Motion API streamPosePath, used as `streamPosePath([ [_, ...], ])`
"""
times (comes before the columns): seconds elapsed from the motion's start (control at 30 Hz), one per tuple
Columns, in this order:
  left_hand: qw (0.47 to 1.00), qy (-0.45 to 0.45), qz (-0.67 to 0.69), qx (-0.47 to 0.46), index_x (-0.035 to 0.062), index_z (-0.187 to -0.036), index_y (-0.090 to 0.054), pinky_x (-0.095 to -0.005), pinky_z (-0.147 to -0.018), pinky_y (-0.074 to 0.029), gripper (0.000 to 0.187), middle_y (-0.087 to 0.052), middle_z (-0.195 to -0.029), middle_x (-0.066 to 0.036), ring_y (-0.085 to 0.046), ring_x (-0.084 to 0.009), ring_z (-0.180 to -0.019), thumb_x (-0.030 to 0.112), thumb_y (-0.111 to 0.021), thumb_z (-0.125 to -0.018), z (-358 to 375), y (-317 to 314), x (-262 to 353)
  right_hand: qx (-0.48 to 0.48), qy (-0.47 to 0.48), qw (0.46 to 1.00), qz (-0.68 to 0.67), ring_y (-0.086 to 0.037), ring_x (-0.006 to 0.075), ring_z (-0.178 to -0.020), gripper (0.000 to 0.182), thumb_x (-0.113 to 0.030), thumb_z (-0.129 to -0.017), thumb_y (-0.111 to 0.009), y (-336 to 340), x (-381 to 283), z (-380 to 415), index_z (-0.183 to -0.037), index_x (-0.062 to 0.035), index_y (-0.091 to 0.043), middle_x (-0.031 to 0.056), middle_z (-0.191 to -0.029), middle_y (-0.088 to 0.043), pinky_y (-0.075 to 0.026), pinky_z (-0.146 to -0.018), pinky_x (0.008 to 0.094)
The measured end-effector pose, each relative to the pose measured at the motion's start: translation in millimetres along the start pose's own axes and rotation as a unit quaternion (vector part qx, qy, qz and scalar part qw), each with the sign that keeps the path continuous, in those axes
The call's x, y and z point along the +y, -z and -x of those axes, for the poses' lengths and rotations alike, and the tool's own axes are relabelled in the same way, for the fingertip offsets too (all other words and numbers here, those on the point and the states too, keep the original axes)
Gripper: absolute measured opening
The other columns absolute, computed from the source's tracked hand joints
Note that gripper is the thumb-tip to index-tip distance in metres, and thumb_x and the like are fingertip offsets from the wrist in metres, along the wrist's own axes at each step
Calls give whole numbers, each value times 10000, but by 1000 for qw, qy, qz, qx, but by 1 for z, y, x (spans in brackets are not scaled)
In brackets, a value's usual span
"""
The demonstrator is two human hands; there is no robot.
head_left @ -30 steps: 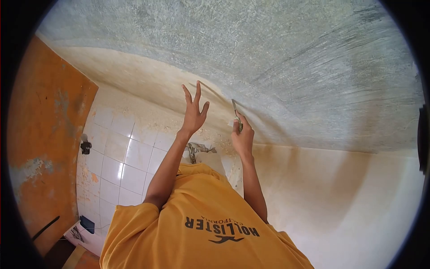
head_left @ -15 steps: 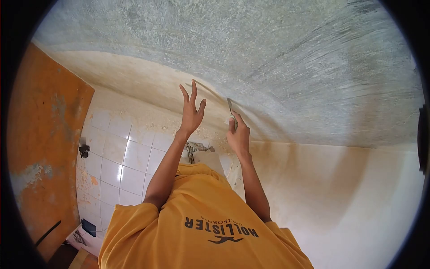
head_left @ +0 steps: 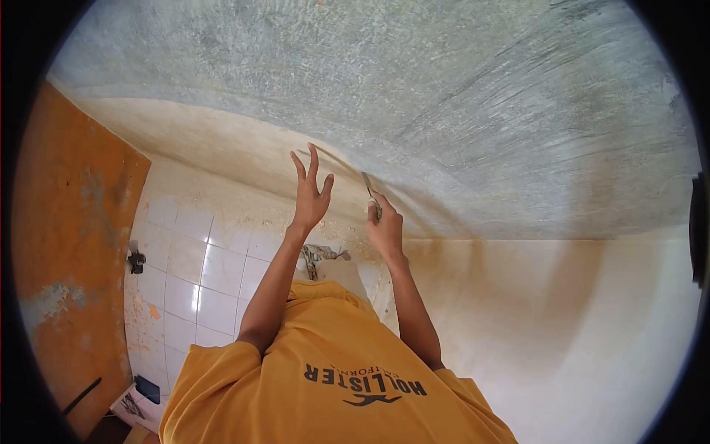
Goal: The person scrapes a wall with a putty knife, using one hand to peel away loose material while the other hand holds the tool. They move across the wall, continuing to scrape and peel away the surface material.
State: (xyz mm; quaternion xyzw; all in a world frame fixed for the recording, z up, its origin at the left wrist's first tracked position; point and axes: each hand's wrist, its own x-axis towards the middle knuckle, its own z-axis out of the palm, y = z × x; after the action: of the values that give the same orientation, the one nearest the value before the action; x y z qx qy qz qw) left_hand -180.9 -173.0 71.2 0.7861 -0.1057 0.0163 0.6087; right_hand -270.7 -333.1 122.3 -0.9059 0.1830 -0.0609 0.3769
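Observation:
A scraper (head_left: 367, 184) is gripped in my right hand (head_left: 386, 231), its thin metal blade up at the wall where grey-blue paint (head_left: 473, 126) meets a bare cream strip (head_left: 214, 132). My fingers wrap around its short handle, which is mostly hidden. To the left, my left hand (head_left: 313, 198) is raised with its fingers spread and nothing in it. Its fingertips are right at the wall's cream strip, just under the edge of the paint.
An orange wall (head_left: 74, 207) with worn patches stands at left. White floor tiles (head_left: 185, 288) lie below, with pale flakes (head_left: 251, 222) along the wall's foot. A small dark object (head_left: 136, 259) rests near the orange wall. The smooth cream wall (head_left: 518, 318) continues at right.
My right hand and the scraper have shifted slightly left and down in view. My left hand has also drifted a little left and down, still spread.

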Motion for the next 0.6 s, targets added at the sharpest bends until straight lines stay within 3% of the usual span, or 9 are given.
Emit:
streamPosePath([
  [0.07, 1000, -1, 6, 4, 188, -1667, -84, -546, -1188, -281, 809, 78, -1639, -386, 22, -546, -1513, 122, -582, -1033, -3, 1, 1, 33, 35, 999, -13, -696, 399, -703, 334, -115, -992, -580, 1, 9, 3, -1314, -58, -649, 281, -815, -682, -521, -656, 441],
  [0.17, 1000, -3, -14, 6, 195, -1668, -86, -563, -1165, -314, 806, 71, -1649, -370, 29, -536, -1518, 120, -579, -1035, 0, 4, 0, -7, -24, 1000, 11, -695, 383, -682, 326, -102, -995, -576, 3, -9, 1, -1309, -53, -649, 272, -799, -681, -521, -643, 423],
  [0.33, 1000, -6, -15, 16, 237, -1668, -111, -552, -1127, -381, 797, 66, -1662, -346, -16, -534, -1522, 123, -581, -1035, 1, 1, -4, 21, -2, 999, -34, -684, 391, -676, 338, -89, -989, -579, 4, 5, 8, -1319, -62, -648, 265, -790, -680, -521, -643, 416],
  [0.47, 1000, 9, 16, 25, 232, -1664, -151, -540, -1172, -315, 786, 125, -1630, -389, -26, -569, -1495, 111, -593, -1025, -5, 7, -9, 30, 49, 998, 8, -688, 384, -680, 343, -88, -990, -582, -5, 16, 0, -1324, -78, -654, 265, -800, -679, -524, -655, 408],
  [0.5, 999, 15, 24, 28, 234, -1663, -160, -541, -1174, -312, 780, 126, -1632, -385, -28, -564, -1498, 114, -594, -1026, -4, 12, -9, 16, 22, 1000, 8, -698, 363, -684, 339, -88, -990, -587, -5, 13, 2, -1321, -82, -659, 268, -810, -681, -529, -662, 404],
  [0.6, 999, 31, 2, 42, 240, -1661, -163, -549, -1198, -283, 775, 127, -1643, -360, -68, -545, -1506, 134, -598, -1029, 2, 29, -10, -8, -39, 999, -28, -734, 284, -817, 356, -110, -991, -607, 2, 13, 10, -1345, -98, -653, 246, -1025, -730, -540, -742, 360],
])
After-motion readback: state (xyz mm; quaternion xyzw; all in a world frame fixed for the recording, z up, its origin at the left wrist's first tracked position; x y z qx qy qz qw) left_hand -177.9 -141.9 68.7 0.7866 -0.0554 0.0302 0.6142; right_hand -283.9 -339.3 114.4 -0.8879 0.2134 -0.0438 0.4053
